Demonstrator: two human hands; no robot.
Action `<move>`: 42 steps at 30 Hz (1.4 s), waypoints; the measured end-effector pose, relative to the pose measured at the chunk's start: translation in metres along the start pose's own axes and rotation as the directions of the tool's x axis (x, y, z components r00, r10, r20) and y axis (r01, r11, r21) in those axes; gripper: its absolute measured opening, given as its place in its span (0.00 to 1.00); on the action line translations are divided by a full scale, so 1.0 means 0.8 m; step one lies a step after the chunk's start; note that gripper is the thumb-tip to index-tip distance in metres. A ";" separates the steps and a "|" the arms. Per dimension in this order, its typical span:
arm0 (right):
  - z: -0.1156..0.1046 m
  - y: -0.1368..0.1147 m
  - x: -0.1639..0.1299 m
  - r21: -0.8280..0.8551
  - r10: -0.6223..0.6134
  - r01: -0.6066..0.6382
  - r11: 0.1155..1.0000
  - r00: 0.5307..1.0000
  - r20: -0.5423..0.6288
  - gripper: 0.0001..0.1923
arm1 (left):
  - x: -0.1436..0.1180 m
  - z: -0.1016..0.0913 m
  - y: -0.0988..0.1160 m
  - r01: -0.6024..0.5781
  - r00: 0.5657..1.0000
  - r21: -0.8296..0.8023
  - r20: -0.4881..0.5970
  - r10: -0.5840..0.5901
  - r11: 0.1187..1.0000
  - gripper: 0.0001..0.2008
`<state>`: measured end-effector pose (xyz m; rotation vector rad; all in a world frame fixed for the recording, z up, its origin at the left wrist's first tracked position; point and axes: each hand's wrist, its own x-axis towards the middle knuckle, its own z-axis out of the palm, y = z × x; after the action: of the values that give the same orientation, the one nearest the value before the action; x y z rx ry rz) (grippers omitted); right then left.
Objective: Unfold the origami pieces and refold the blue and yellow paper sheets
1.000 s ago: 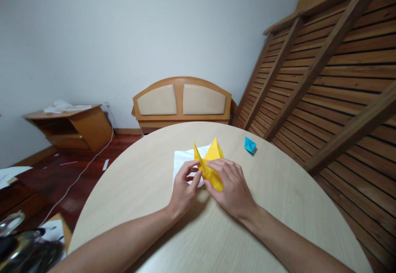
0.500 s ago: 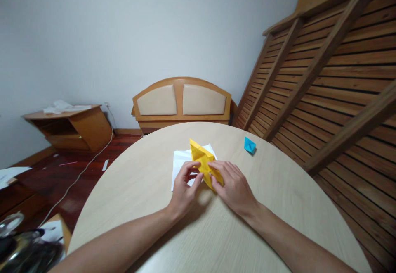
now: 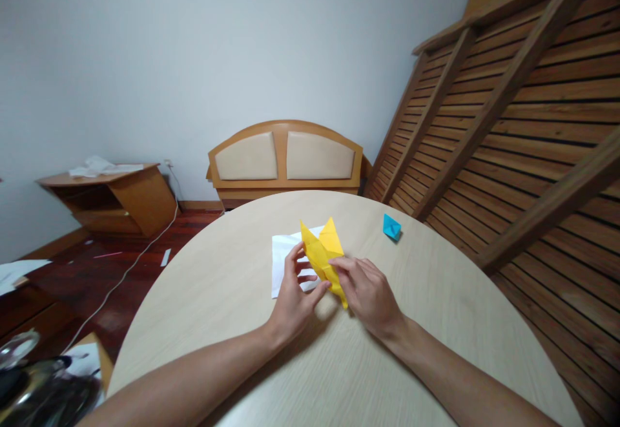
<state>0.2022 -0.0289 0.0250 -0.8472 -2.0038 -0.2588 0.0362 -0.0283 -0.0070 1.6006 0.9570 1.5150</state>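
Observation:
A partly folded sheet of yellow origami paper (image 3: 317, 252) is held up at a tilt above the table, two pointed corners rising at its far side. My left hand (image 3: 295, 294) grips its left edge, thumb at the near side and fingers spread along the back. On the right, my right hand (image 3: 368, 291) pinches the paper between thumb and index finger near its middle. White paper (image 3: 281, 262) lies beneath, partly hidden by the yellow sheet and my left hand. To the right, a small blue folded paper piece (image 3: 391, 227) rests on the table.
The round pale wooden table (image 3: 217, 311) fills the foreground. Behind it stands a headboard (image 3: 283, 130) with cream panels. A slatted wooden frame (image 3: 465, 136) leans along the right. At left are a low cabinet (image 3: 140, 201), a white cable (image 3: 121, 278) and cluttered items (image 3: 43, 382).
The yellow paper has turned and opened, so a second point now stands up at the far right. My left fingers have spread along its edge; my right fingers have closed into a tighter pinch.

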 end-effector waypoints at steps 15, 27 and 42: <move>-0.001 -0.004 0.001 0.064 -0.036 0.037 0.997 0.999 -0.013 0.07 | 0.002 -0.001 -0.002 -0.062 0.998 0.047 -0.018 0.063 0.997 0.30; -0.003 0.000 0.002 0.065 0.025 -0.022 0.998 0.999 -0.040 0.08 | -0.003 -0.002 0.002 -0.050 0.997 -0.002 -0.051 0.049 0.999 0.14; 0.004 0.002 0.001 0.115 0.200 -0.207 0.972 0.977 0.071 0.17 | -0.006 -0.001 -0.003 -0.074 0.996 -0.038 0.040 0.075 0.997 0.15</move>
<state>0.2009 -0.0259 0.0236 -0.9832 -1.9467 0.0060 0.0348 -0.0313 -0.0114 1.6515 0.8503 1.5346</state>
